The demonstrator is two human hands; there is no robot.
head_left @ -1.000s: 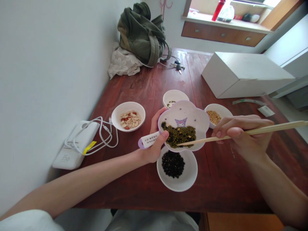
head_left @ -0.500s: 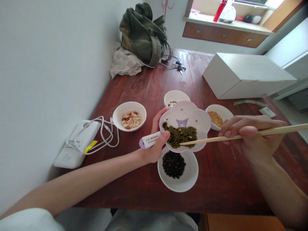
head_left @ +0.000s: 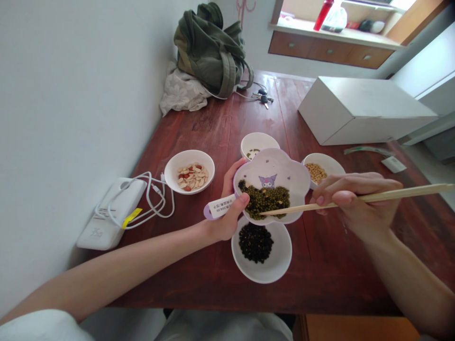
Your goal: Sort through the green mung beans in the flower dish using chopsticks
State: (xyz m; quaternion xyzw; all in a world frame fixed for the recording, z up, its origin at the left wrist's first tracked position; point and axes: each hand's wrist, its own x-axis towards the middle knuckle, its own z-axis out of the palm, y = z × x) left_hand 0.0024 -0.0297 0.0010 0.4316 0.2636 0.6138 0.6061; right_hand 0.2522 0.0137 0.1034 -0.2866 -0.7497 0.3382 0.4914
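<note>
A pale, nearly white sleeve (head_left: 46, 326) of soft cloth fills the near left corner, its edge rounded where the left forearm (head_left: 156, 263) emerges, long, slender and bare. The right forearm (head_left: 408, 270) is bare too, as are the left grip (head_left: 227, 223) and right grip (head_left: 369, 219). Pale grey clothing (head_left: 223, 327), softly creased, shows at the near edge.

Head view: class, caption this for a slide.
Left hand holds flower-shaped bowl of green beans; right hand holds chopsticks.

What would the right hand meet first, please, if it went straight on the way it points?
Following its chopsticks, the right hand would probably meet the flower-shaped bowl first, though depth is unclear.
</note>
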